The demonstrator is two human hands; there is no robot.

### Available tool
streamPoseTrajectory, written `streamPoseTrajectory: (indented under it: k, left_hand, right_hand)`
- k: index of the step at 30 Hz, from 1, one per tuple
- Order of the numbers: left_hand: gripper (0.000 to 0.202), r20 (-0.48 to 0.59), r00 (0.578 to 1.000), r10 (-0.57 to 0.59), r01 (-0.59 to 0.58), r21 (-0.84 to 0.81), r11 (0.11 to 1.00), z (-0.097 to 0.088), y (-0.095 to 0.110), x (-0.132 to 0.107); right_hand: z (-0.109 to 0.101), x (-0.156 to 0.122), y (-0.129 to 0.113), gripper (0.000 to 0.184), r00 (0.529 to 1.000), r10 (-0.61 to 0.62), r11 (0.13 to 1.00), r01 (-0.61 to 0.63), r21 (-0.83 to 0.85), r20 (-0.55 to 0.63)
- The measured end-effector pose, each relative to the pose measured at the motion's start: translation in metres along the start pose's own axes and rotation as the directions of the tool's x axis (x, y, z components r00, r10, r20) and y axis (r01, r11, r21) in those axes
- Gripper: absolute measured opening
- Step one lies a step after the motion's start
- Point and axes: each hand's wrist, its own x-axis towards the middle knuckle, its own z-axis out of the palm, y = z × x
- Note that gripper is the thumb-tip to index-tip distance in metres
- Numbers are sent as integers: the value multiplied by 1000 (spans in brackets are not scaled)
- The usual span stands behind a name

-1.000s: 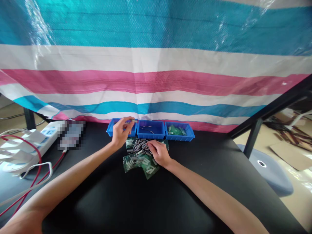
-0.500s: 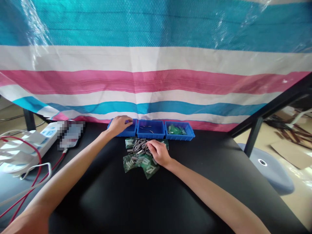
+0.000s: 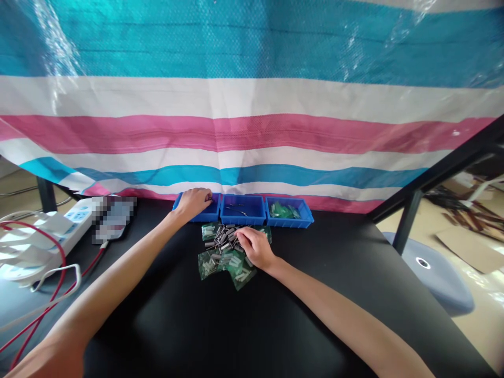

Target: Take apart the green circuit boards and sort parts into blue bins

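My left hand (image 3: 193, 202) hangs over the left blue bin (image 3: 205, 214), its fingers bent and close together at the fingertips. Whatever they may hold is too small to make out. On the right side of a pile of small metal pieces (image 3: 223, 236) rests my right hand (image 3: 256, 247), thumb and fingers pinched at the pile's edge; its fingertips' contents are hidden. Green-tinted clear bags (image 3: 236, 265) of small light pieces lie in front of and around the pile. The middle blue bin (image 3: 243, 220) holds a few thin metal pieces.
The right blue bin (image 3: 291, 224) contains green bags. At the left are a white power strip (image 3: 74, 220) with plugs, a phone (image 3: 116, 223) and red and white cables. A striped sheet (image 3: 252, 131) hangs behind the black table (image 3: 197, 331). A grey stool (image 3: 437, 275) stands at right.
The fingers of my left hand have drawn closer together over the left bin; the gap between thumb and finger no longer shows. My right hand has stayed almost still at the pile.
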Motion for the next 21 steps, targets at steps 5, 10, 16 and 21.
streamPoseTrajectory:
  k: [5,10,16,21]
  left_hand:
    - [23,62,997,44,-50,89,995,-5,7,4]
    - [25,55,996,65,-73,167,983,-6,13,8]
    - [28,76,997,-20,5,193,981,-9,23,11]
    - [29,57,997,-55,41,214,976,-9,31,12]
  right_hand:
    - [0,1,-1,27,1000,-2,1000,2,5,-5]
    - [0,1,-1,28,1000,-8,1000,8,-5,-15]
    - [-1,1,-2,28,1000,-3,1000,3,-10,-11]
    - [0,1,-2,28,1000,4,1000,-4,-4,-10]
